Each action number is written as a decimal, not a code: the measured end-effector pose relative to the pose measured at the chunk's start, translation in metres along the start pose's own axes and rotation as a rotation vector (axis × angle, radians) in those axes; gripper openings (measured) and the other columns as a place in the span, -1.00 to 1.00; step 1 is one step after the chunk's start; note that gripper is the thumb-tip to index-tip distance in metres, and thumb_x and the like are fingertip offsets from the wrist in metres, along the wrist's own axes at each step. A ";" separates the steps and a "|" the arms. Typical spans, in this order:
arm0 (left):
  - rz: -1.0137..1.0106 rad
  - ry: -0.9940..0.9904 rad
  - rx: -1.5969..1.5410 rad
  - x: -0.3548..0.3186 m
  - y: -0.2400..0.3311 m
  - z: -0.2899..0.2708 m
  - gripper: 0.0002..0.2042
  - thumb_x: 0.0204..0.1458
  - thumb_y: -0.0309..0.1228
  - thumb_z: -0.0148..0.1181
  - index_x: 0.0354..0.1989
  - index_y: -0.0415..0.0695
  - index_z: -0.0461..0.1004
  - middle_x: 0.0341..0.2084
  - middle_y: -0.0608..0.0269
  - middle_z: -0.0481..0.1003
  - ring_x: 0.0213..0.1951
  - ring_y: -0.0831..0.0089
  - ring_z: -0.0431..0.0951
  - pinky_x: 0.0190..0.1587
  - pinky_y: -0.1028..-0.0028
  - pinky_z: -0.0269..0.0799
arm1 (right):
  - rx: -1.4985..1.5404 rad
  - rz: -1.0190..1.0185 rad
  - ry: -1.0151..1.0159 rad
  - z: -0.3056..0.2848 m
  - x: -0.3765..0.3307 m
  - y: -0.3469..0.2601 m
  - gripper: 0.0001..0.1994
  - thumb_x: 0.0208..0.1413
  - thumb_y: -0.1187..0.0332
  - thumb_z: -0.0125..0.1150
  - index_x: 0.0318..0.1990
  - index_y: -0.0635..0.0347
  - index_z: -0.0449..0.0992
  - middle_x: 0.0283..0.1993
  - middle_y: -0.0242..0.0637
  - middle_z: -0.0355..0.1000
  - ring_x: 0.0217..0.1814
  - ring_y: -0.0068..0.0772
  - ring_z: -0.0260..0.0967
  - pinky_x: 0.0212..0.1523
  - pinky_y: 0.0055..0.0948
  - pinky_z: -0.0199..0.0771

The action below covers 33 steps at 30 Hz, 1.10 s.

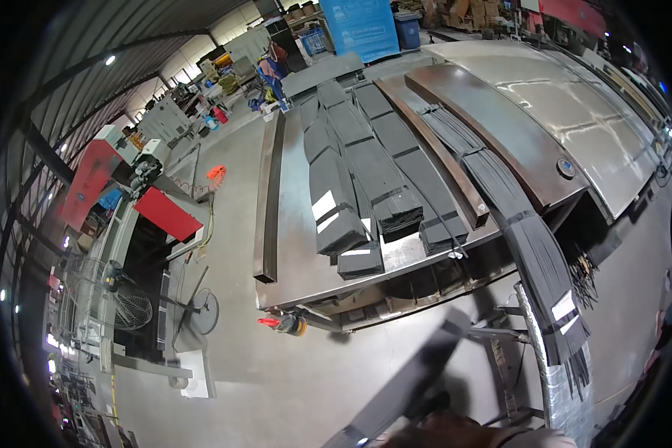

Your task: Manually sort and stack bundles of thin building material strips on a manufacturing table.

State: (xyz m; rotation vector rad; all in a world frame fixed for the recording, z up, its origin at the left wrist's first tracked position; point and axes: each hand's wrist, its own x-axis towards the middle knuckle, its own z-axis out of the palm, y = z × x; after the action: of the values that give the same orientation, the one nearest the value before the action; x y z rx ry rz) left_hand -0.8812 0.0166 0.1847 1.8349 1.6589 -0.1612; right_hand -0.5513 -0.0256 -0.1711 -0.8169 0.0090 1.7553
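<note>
A long bundle of dark grey flat strips [407,381] hangs tilted in front of me, blurred, with its far end near the bench's front edge. My right hand [444,430] shows at the lower edge, dim and smeared, pressed against the bundle's side and apparently gripping it; its fingers are hardly visible. My left hand is out of view. Ahead, several similar strip bundles [336,216] lie side by side on the metal bench [295,246]. Another long strip bundle [534,254] drapes over the bench's right part and down onto a foil-wrapped support [556,392].
Rusty steel bars [269,201] lie along the bench, with a round black-and-blue object [566,169] at the right. A red-handled tool [284,322] hangs at the front corner. To the left stand a fan [131,299] and a red machine [168,213]. A person [270,75] is far back.
</note>
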 end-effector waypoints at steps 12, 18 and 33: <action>-0.006 0.348 -0.568 0.091 0.035 0.057 -0.38 0.03 -0.18 0.28 0.22 -0.22 0.25 0.12 -0.05 0.36 0.22 0.06 0.25 0.29 0.00 0.00 | -0.284 -0.506 -0.381 0.210 0.090 -0.142 -0.52 0.38 0.09 -0.19 0.22 0.30 0.28 -0.01 -0.30 0.44 0.05 -0.47 0.36 0.09 -0.50 0.34; 0.562 0.202 -0.977 0.410 0.175 -0.035 -0.53 -0.20 -0.57 0.22 0.00 -0.37 0.41 -0.27 0.05 0.55 -0.29 0.24 0.59 -0.11 0.37 0.52 | -0.697 -0.572 -0.287 0.131 0.058 -0.215 -0.47 0.31 0.17 0.03 0.31 0.29 0.17 0.33 -0.13 0.22 0.34 -0.34 0.19 0.31 -0.37 0.18; 1.469 0.003 -0.102 0.418 0.546 0.229 -0.77 0.01 -0.32 0.24 -0.18 -0.13 0.57 -0.17 0.06 0.52 -0.07 0.18 0.50 0.05 0.27 0.39 | -1.315 -0.982 1.360 -0.103 -0.192 -0.345 -0.67 0.07 0.22 0.22 -0.08 0.22 0.51 -0.02 -0.09 0.47 0.03 -0.01 0.40 0.09 -0.19 0.37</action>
State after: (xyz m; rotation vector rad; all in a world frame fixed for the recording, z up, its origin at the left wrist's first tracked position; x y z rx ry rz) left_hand -0.2205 0.2548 0.0037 2.4452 0.0089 0.5338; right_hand -0.1828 -0.1052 -0.0151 -2.2743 -0.5731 -0.1506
